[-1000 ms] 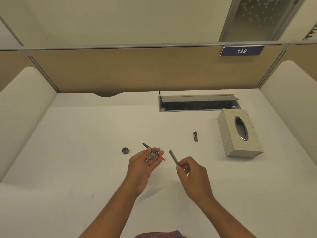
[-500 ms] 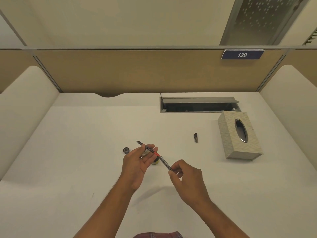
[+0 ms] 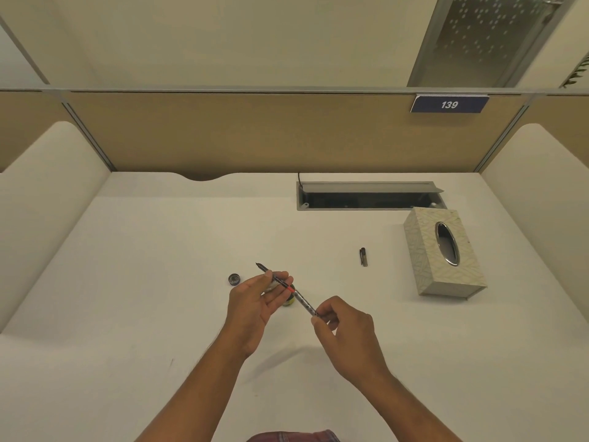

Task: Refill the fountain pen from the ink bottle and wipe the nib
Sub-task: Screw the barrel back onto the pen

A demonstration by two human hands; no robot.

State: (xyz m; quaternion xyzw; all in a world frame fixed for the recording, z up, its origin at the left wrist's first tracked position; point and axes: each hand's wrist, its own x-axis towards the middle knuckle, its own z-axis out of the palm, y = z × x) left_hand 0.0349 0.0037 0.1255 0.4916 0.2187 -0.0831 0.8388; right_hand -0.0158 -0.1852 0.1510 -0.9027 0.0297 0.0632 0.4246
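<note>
Left hand (image 3: 255,301) pinching the front of the fountain pen (image 3: 280,283) between thumb and fingertips, nib up and away; right hand (image 3: 345,331) closed on the barrel (image 3: 305,304) at its rear end, the 2 parts in line. Ink bottle (image 3: 289,302) mostly hidden behind the left hand, on the desk (image 3: 159,266). Bottle cap (image 3: 234,279) just left; pen cap (image 3: 363,257) near the tissue box (image 3: 441,256)

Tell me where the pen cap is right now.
In the head view the pen cap lies on the white desk, right of centre, apart from both hands, just left of the tissue box and in front of the open cable tray.
</note>
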